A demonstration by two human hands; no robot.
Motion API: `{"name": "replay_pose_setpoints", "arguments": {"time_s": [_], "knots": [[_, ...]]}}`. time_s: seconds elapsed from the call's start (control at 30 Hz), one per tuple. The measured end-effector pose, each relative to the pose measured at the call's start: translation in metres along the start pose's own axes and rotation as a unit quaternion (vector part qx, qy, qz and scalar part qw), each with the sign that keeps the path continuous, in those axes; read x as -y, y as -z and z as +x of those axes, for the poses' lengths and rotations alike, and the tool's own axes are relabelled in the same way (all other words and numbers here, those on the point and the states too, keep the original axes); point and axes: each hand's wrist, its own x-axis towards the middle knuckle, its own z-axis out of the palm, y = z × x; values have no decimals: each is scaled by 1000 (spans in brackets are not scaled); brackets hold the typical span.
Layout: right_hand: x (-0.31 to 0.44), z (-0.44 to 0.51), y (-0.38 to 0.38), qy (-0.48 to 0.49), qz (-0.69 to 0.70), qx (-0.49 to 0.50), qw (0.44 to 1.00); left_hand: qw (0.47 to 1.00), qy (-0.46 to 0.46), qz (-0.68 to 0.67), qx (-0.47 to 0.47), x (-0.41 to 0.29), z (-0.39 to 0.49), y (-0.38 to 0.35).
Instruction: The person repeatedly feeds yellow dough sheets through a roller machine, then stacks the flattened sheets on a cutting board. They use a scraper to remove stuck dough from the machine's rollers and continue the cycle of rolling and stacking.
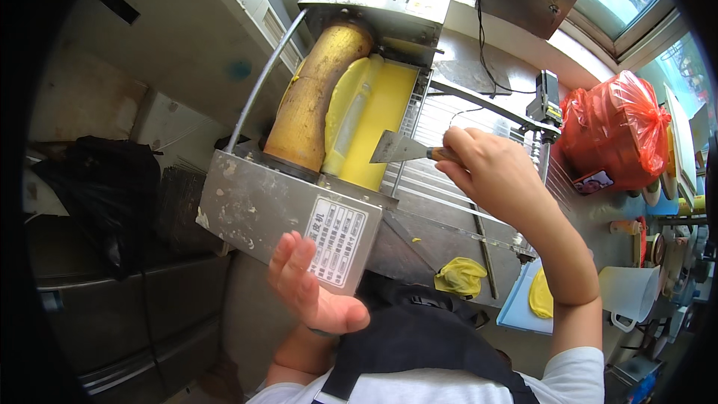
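My right hand (487, 171) grips the wooden handle of a metal scraper (397, 148). The scraper's blade is over the yellow batter tray (381, 106) of a steel egg-skin machine (269, 202). Beside the tray lies a large brown-gold heated drum (320, 101). A thin yellow sheet (343, 106) curves between the drum and a pale roller (359, 102). My left hand (314, 286) is raised with its fingers apart, in front of the machine's labelled end panel. It holds nothing.
A wire conveyor rack (449, 171) extends right from the machine. A crumpled yellow cloth or sheet (461, 278) lies near my apron. Farther right are a red plastic bag (611, 123), a phone (593, 182), a white jug (628, 292) and a blue-edged board (519, 306) with a yellow piece.
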Motion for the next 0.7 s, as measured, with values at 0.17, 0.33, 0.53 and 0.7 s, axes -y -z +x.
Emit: {"name": "replay_pose_setpoints", "arguments": {"time_s": [0.17, 0.33, 0.53, 0.7], "knots": [[12, 60, 5, 19, -83, 113, 990, 1000, 1, 0, -15, 0, -3, -1], [15, 67, -24, 33, 18, 56, 998, 1000, 5, 7, -23, -2, -4, -1], [15, 51, 5, 26, 64, 13, 998, 999, -5, 25, -28, -1, -5, -4], [10, 48, -14, 20, 42, 45, 998, 1000, -14, 21, -12, -2, -4, -3]]}}
